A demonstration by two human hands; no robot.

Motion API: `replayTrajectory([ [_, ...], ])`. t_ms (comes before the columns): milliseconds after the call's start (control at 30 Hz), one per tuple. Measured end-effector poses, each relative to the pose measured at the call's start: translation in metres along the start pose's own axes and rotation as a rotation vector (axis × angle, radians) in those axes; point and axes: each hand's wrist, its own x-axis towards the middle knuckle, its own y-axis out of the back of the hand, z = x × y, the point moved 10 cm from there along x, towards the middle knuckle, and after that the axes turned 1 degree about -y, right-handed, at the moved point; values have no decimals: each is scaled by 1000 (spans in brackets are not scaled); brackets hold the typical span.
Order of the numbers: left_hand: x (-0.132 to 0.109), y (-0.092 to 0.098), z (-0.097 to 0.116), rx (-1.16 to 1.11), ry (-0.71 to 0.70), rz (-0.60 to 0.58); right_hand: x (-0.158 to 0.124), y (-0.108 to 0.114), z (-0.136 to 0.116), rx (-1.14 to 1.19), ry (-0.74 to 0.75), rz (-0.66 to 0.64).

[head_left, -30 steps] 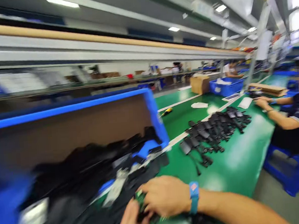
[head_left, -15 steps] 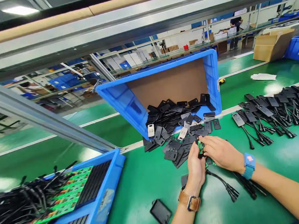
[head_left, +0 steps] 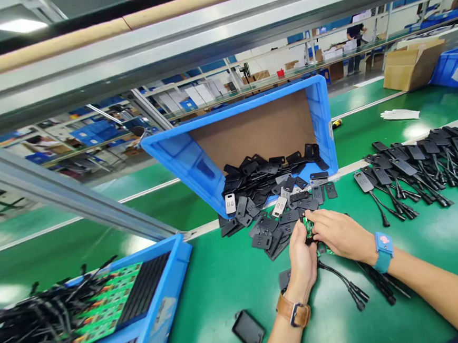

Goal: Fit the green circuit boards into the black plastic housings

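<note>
My left hand (head_left: 304,255) is closed around a small green circuit board (head_left: 308,228) that sits in a black casing. From the other side my right hand (head_left: 339,235) pinches at the same board, its fingertips pressed on the edge. Black cables with connectors (head_left: 347,284) lie below the hands, and more cables (head_left: 378,284) stick out under the right wrist. An open black plastic case (head_left: 248,331) rests on the green table to the left of my left wrist. A dark flat cover (head_left: 285,278) is partly hidden behind that wrist.
A blue bin (head_left: 235,113) lies on its side, black covers (head_left: 262,240) spilling out. At left stands a blue tray (head_left: 171,297) of green boards (head_left: 123,285) and cables. Finished-looking cased units with cables (head_left: 403,165) lie right. Behind are a white glove (head_left: 400,114) and a cardboard box (head_left: 413,67).
The view has shifted slightly. Both hands stay at the board in nearly the same pose, and nothing has been let go or taken up.
</note>
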Motion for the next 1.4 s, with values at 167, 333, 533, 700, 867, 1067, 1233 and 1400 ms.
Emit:
replayTrajectory([
  [167,0,3,-3,10,11,22,0,3,3,57,-24,-9],
  [333,0,3,-4,32,14,24,1,5,5,97,-41,-32],
  [533,1,5,-4,45,2,25,1,3,4,105,-42,-34],
  [700,-1,-4,2,26,-21,-36,0,1,2,85,-20,6],
  [867,-2,-16,13,98,-115,-137,-1,2,1,103,-11,59],
  [1067,3,-5,19,174,-205,-63,0,6,-5,79,-23,108],
  [1233,4,-3,29,282,-288,-42,0,6,-6,46,-97,99],
  [1400,4,-2,36,300,-314,-36,-2,-3,-1,162,-201,13],
])
